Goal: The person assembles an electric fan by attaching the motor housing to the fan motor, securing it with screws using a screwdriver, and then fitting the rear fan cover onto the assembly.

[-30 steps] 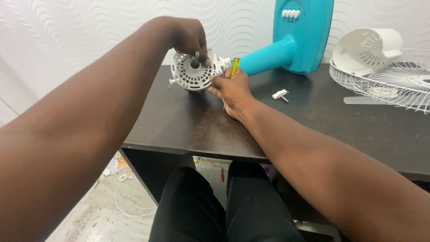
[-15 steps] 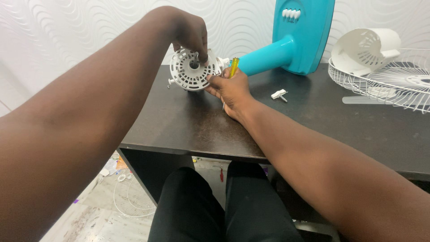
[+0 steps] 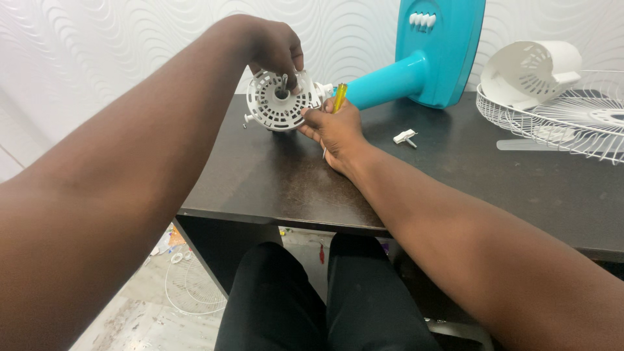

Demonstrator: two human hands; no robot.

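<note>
The dark table (image 3: 273, 175) carries everything, and the fan's teal stand (image 3: 416, 65) lies on its side across the back. At the right sit a wire grille (image 3: 552, 120) and a white cover (image 3: 533, 68).

The white motor housing (image 3: 276, 104) sits near the table's back left corner, joined to the stand, with its vented face and bare shaft toward the camera. The left hand (image 3: 276, 45) is curled over its top, fingertips pinching at the shaft. The right hand (image 3: 335, 127) is closed around a yellow screwdriver (image 3: 340, 96), pressed against the housing's right edge.

With the stand lying loose, a hard twist could roll the housing, and the screwdriver tip could slip out toward the left fingers.

A small white part (image 3: 406, 137) lies loose nearby; a stray forearm could sweep it to the floor (image 3: 130, 312).
</note>
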